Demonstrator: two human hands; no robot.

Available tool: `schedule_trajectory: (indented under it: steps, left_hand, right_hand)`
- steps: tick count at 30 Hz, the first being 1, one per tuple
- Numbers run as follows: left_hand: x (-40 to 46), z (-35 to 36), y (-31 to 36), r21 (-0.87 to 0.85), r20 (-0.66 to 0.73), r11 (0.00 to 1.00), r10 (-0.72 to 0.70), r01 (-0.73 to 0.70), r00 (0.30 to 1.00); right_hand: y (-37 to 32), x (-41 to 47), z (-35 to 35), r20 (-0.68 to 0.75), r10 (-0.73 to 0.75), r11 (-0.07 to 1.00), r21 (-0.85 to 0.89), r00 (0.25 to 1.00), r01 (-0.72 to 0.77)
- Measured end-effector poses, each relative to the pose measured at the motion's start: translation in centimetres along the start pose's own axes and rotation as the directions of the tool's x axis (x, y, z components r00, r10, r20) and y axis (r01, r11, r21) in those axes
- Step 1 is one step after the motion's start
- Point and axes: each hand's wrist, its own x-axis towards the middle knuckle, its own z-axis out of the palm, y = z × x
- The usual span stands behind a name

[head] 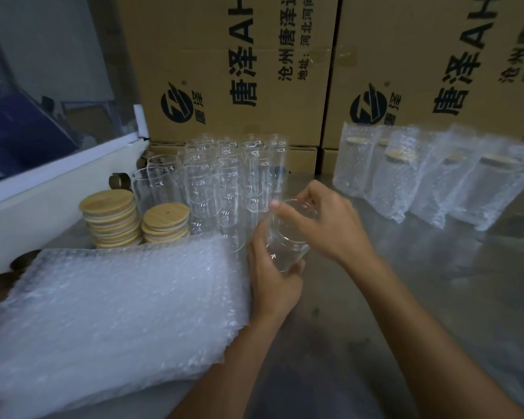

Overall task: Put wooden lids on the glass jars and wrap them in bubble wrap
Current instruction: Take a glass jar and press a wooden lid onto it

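Nearest, the stack of bubble wrap sheets (pixel 112 313) is lying flat on the steel tabletop (pixel 406 297), at the person's left. Just beyond its far right corner, the left hand (pixel 273 276) is cupping the bottom of a bare glass jar (pixel 288 237), fingers curled round the base w/ the thumb up the near wall. The right hand (pixel 321 219) is coming over the top, thumb & fingertips pinching the rim. So both hands are gripping the same jar, which is tilting slightly and looks lifted off the tabletop. No lid on it yet.

Judgement: this is the pick-up, lid comes next. To do it well: keep the left hand low on the base for support, free the right hand off the rim, reach across for a lid, seat it flat & press evenly. Glass is slick, so don't loosen both grips at once, and keep clear of the other jars.

Further back, two stacks of wooden lids (pixel 139 219) are sitting left, just beside the cluster of empty glass jars (pixel 224 182). Right of centre, well apart, the wrapped jars (pixel 430 176) are standing in a row, lids showing through the wrap. Cardboard boxes (pixel 239 71) are standing behind everything.
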Motion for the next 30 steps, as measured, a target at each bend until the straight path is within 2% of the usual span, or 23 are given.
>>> schedule_trajectory:
  steps: [3, 7, 11, 15, 18, 21, 23, 26, 30]
  left_hand:
    - [0.0, 0.2, 0.1, -0.031, -0.007, 1.0, -0.002, 0.002, 1.0]
    - [0.3, 0.4, -0.1, -0.12, 0.024, 0.991, -0.059, 0.061, 0.998]
    - [0.3, 0.4, 0.1, -0.151, -0.008, 0.987, -0.064, 0.062, 0.998]
    - [0.4, 0.3, 0.2, -0.213, -0.005, 0.975, -0.062, 0.059, 0.998]
    - [0.4, 0.2, 0.2, -0.214, -0.027, 0.976, -0.044, 0.037, 0.999]
    - [0.4, 0.2, 0.2, -0.181, -0.044, 0.983, -0.025, 0.016, 0.999]
    - [0.4, 0.3, 0.0, -0.106, -0.06, 0.994, 0.005, -0.011, 0.998]
    - [0.3, 0.3, -0.1, 0.039, -0.058, 0.998, 0.051, -0.049, 0.997]
    - [0.2, 0.3, 0.0, 0.084, -0.017, 0.994, 0.077, -0.075, 0.997]
  right_hand:
    - [0.2, 0.4, -0.2, -0.004, 0.039, 0.991, 0.126, 0.999, -0.039]
    - [0.6, 0.7, -0.9, 0.107, 0.051, 0.945, 0.315, 0.993, -0.083]
    - [0.4, 0.5, -1.9, 0.266, 0.016, 0.898, 0.42, 0.964, -0.13]
    - [0.1, 0.1, -2.6, 0.38, -0.008, 0.877, 0.448, 0.925, -0.176]
    - [0.0, -0.1, -2.8, 0.403, -0.037, 0.903, 0.406, 0.914, -0.142]
    - [-0.2, -0.2, -2.6, 0.378, -0.077, 0.951, 0.306, 0.923, -0.046]
    - [-0.4, -0.2, -2.1, 0.338, -0.089, 0.973, 0.232, 0.937, 0.009]
    - [-0.3, -0.2, -1.5, 0.246, -0.035, 0.996, 0.093, 0.969, 0.012]
    - [0.4, -0.1, -1.1, 0.147, -0.007, 1.0, -0.017, 0.989, 0.009]
